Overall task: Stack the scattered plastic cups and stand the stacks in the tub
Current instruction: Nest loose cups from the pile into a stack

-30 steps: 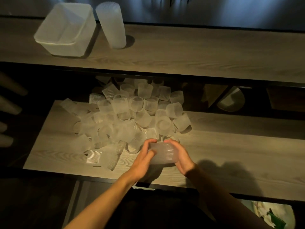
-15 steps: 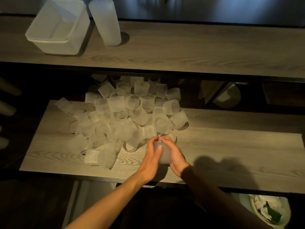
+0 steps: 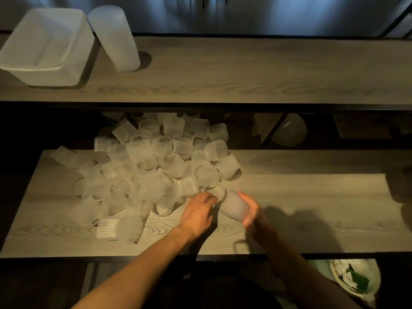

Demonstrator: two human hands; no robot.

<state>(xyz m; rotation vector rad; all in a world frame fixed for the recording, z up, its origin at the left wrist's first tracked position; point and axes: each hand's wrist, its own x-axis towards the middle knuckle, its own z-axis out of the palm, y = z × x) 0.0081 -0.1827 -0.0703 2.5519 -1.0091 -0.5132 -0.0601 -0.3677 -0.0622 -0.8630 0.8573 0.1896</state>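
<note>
Just beyond the curled fingers of the left hand [image 3: 198, 211], at the near edge of the pile [image 3: 145, 175], lies the next cup [image 3: 218, 192]; whether they grip it is unclear. Beside it, the right hand [image 3: 254, 214] clasps a tilted cup [image 3: 234, 207].

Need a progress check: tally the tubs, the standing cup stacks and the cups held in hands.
Plastic tub: 1
Standing cup stack: 1, beside the tub, not in it
Held cup: 1, in the right hand
Total: 3; the loose cup pile overlaps too much to count.
</note>
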